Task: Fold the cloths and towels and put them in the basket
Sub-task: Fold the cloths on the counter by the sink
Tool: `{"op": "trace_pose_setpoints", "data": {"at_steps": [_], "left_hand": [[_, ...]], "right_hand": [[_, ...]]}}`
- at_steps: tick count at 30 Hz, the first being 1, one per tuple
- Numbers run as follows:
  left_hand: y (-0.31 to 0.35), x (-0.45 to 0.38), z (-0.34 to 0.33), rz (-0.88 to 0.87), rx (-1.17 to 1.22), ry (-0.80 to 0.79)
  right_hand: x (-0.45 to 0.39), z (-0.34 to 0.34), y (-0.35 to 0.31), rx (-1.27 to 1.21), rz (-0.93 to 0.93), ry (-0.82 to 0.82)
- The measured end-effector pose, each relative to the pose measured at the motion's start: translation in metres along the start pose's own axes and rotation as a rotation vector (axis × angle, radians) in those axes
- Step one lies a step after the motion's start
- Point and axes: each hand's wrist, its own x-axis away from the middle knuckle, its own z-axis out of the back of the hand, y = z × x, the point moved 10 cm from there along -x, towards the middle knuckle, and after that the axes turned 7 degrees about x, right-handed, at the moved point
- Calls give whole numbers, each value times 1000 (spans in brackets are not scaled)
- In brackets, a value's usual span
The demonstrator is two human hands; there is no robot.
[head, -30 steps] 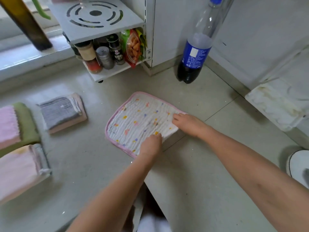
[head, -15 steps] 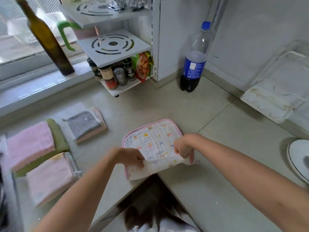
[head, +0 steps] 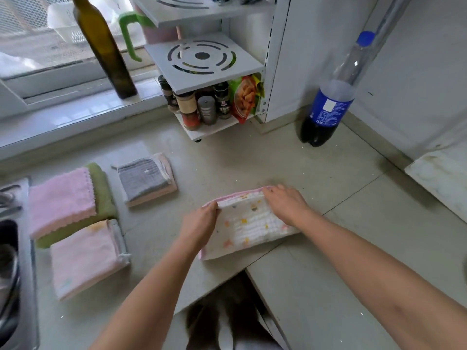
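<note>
A white cloth with coloured spots and a pink edge lies folded in half on the counter near the inner corner. My left hand pinches its far left corner. My right hand presses flat on its far right part, fingers spread. To the left lie folded piles: a grey cloth on a pink one, a pink towel on a green one, and a pale pink towel. No basket is in view.
A white spice rack with jars stands at the back. A dark cola bottle is at its right, an olive-green glass bottle on the window sill. A sink edge lies at far left. A white board is at right.
Both hands lifted the near edge of the spotted cloth and carried it over to the far edge, so the cloth is now folded in half. The camera also tilted upward.
</note>
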Motion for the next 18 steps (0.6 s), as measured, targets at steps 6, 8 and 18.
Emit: {"op": "trace_pose_setpoints", "data": {"at_steps": [6,8,18], "left_hand": [[-24,-28,-9,73,-68,-69],[-32,-35,-10,114,-57,-101],[-58,-59,-24,282,129,-326]], "right_hand": [[-31,-4,-1,144,66,32],[-40,-15,-1,146,79,-2],[-60,-38,14,-169,28,-83]]}}
